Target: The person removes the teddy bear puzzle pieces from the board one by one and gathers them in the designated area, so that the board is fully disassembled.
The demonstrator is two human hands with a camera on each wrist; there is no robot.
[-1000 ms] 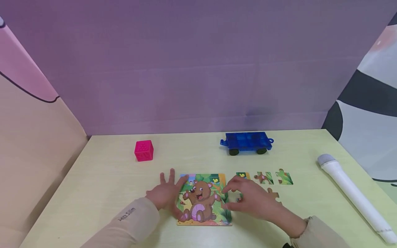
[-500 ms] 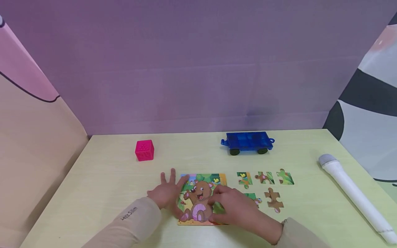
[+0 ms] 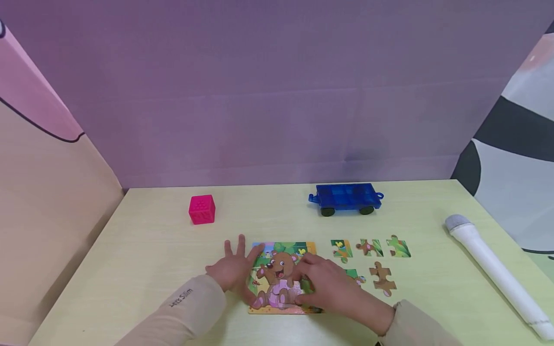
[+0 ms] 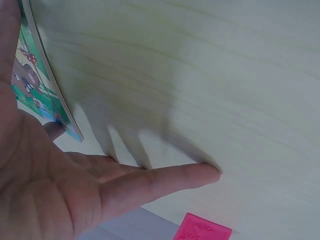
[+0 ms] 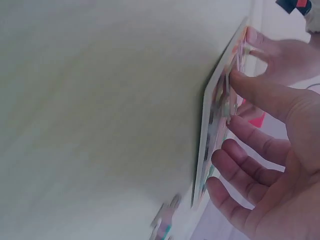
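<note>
A bear jigsaw puzzle (image 3: 277,264) lies in its flat tray near the table's front. My left hand (image 3: 229,271) rests along its left side, fingers spread, thumb and index finger at the tray's edge. In the left wrist view the left hand (image 4: 65,185) shows its straight little-side finger over the bare tabletop. Over the puzzle's right half, my right hand (image 3: 326,283) pinches a puzzle piece (image 3: 291,293) between thumb and index finger. That puzzle piece (image 5: 228,97) stands tilted up from the tray in the right wrist view; the right hand (image 5: 270,160) covers part of the puzzle.
To the right lie several loose puzzle pieces, among them a brown piece (image 3: 383,278) and a green piece (image 3: 398,246). A blue toy wagon (image 3: 346,197) and a pink cube (image 3: 202,209) stand farther back. A white toy microphone (image 3: 493,269) lies along the right edge.
My right hand has moved left from the puzzle's right edge onto its middle and now lifts a piece there, uncovering loose pieces on the right. The left hand stays put.
</note>
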